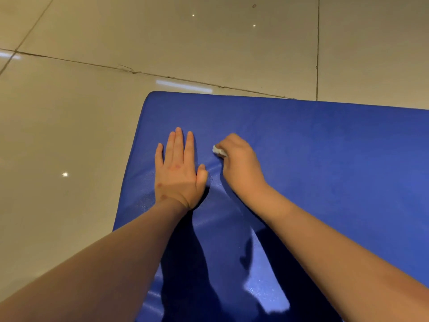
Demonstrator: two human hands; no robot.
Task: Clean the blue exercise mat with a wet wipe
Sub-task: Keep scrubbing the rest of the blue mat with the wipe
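Wet wipe (218, 151), white and crumpled into a small wad, pokes out from the finger side of your right hand (239, 163). That hand's fingers curl round it and hold it down on the blue exercise mat (325, 159). It sits near the mat's far left corner, just right of your left hand (178, 173). Left hand lies flat on the mat, palm down, fingers straight and close together, holding nothing. Hands are near each other but apart. Mat is thick and padded, with a rounded corner and a fine-grained, slightly glossy skin; a shallow crease runs between your hands. It lies on the floor (69, 112) of large glossy beige tiles with dark grout lines.
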